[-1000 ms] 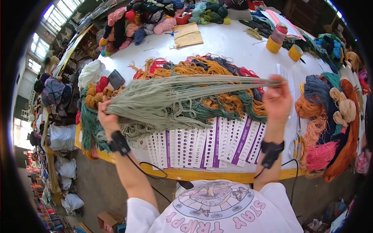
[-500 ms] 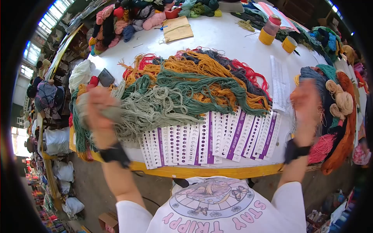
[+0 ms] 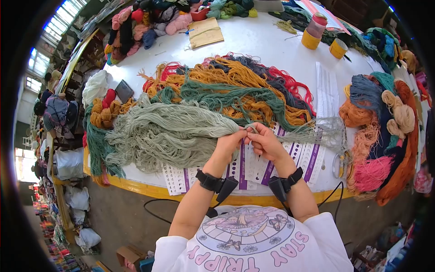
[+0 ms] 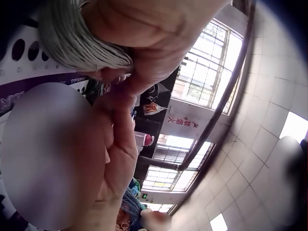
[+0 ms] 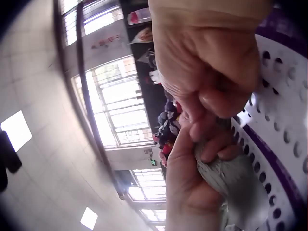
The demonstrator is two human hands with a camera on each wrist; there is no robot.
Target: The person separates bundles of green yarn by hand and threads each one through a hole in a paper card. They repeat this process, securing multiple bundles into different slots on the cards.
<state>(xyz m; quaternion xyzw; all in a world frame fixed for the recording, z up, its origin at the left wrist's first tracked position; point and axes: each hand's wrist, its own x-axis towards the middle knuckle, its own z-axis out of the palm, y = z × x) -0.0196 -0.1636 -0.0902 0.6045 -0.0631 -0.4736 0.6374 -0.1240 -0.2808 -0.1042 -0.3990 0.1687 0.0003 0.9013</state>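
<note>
Gripping grey-green yarn hank [image 3: 172, 133] between left hand [image 3: 230, 138], right hand [image 3: 263, 139].

Punched cards [image 3: 253, 167] half under grey-green yarn [image 3: 167, 133]; left wrist view's lower left a blur

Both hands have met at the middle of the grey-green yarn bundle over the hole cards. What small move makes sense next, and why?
Probably draw a few strands free: the left hand and right hand pinch the grey-green yarn at one spot, its bulk lying left and a thin tail trailing right across the punched cards.
</note>
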